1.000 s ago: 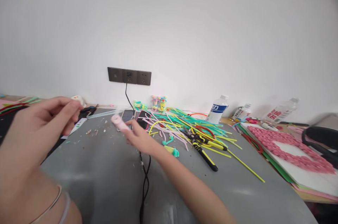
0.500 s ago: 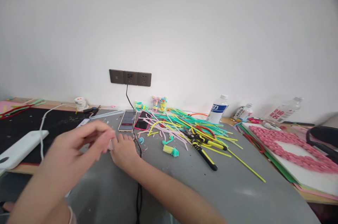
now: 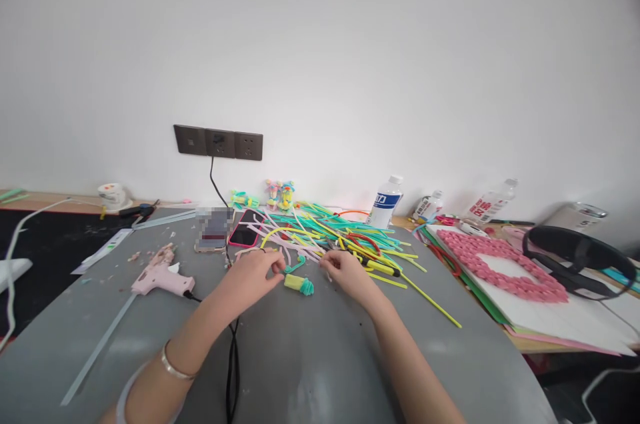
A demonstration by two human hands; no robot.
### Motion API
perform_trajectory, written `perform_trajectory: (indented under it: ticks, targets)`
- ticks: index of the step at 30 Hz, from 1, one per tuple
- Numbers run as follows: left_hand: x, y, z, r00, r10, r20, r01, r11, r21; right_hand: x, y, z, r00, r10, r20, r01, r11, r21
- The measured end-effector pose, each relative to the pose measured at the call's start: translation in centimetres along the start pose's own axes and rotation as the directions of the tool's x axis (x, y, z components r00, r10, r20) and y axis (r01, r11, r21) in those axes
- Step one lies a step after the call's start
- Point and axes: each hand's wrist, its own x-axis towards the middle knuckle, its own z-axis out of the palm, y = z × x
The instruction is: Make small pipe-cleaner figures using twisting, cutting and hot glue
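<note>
Both hands have moved from the left part of the tabletop (image 3: 320, 371) to its middle, and the pink glue gun (image 3: 163, 279), blurred in the right hand a second ago, now lies toward the left edge. Left hand (image 3: 250, 275) has its fingers curled, with thumb and forefinger near each other; I cannot tell whether they pinch anything. Right hand (image 3: 353, 275) bends its fingers in toward the thumb at the near side of the pile of fuzzy stems (image 3: 320, 231); whether a stem is caught there is unclear. Between the hands, on the tabletop, lies a yellow-and-teal piece (image 3: 299, 285), with a teal curl (image 3: 295, 265) just beyond it. Yellow-handled pliers (image 3: 383, 267) show partly behind the right hand. Two small figures (image 3: 279, 195) stand near the far edge, behind the pile, and a pink-edged phone (image 3: 245, 232) lies just left of it.
</note>
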Motion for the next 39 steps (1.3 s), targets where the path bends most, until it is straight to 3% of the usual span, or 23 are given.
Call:
perform_trajectory:
  ticks: [4,8,19,26,32,39]
  targets:
    - [1.8,-2.6,1.4,0.997,-0.073,0.001,0.073,0.997,0.000,-0.1,0.8,0.5,0.997,0.070,0.025,-0.069,0.996,-0.060]
    - [3.2,-4.2,1.7,0.997,-0.053,0.064,0.056,0.997,-0.044,1.2,0.2,1.2,0.997,0.070,0.024,-0.068,0.994,-0.088]
    - [4.9,-4.1,1.5,0.980,-0.003,0.200,0.013,0.999,-0.049,4.8,-0.1,1.7,0.985,0.008,0.171,-0.013,0.999,0.031]
    - [4.8,-4.5,2.4,0.988,-0.015,0.155,0.026,0.998,-0.064,5.4,0.7,2.2,0.986,-0.043,0.160,0.033,0.998,0.061]
    - [4.4,-4.1,3.1,0.994,0.050,0.097,-0.041,0.995,-0.091,4.7,0.8,2.1,0.981,-0.060,0.182,0.053,0.998,0.045]
    - [4.3,-4.0,3.2,0.992,0.062,0.107,-0.054,0.996,-0.078,4.3,1.0,2.0,0.970,-0.085,0.227,0.076,0.996,0.048]
